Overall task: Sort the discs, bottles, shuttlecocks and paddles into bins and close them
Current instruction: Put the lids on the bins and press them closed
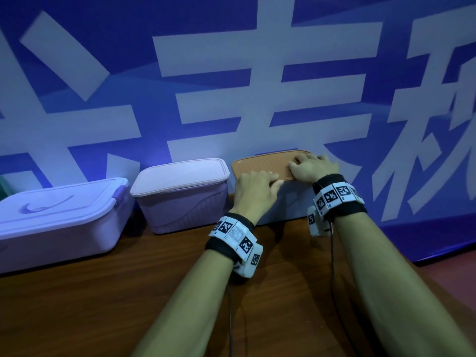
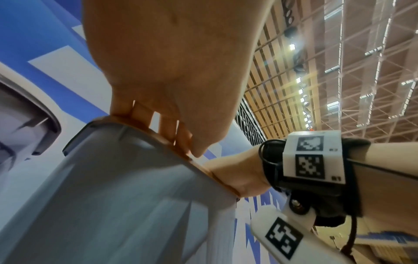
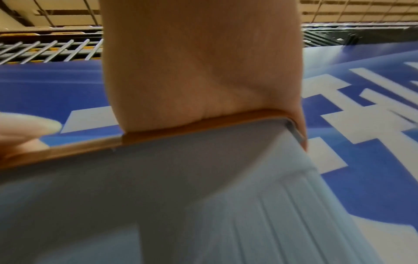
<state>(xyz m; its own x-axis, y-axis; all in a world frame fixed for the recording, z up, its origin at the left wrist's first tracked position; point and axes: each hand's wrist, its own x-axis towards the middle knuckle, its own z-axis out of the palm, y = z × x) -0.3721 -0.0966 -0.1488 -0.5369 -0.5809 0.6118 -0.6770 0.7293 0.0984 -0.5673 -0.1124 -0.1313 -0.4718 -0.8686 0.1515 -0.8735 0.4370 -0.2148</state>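
A grey-blue bin (image 1: 291,202) with an orange lid (image 1: 265,161) stands at the right end of a row, against the banner. My left hand (image 1: 253,185) lies flat on the lid's front left corner, fingers straight. My right hand (image 1: 314,167) presses flat on the lid's right part, fingers spread. In the left wrist view my left hand (image 2: 172,71) reaches over the orange lid rim (image 2: 203,167) above the bin wall (image 2: 135,205). The right wrist view has my right hand (image 3: 203,71) down on the lid edge (image 3: 172,132). No discs, bottles, shuttlecocks or paddles show.
A lavender bin (image 1: 59,215) with a latched lid and a pink bin (image 1: 185,197) with its lid on stand to the left on the wooden table (image 1: 128,292). A blue banner (image 1: 231,73) rises right behind the bins. The table's right edge runs near my right forearm.
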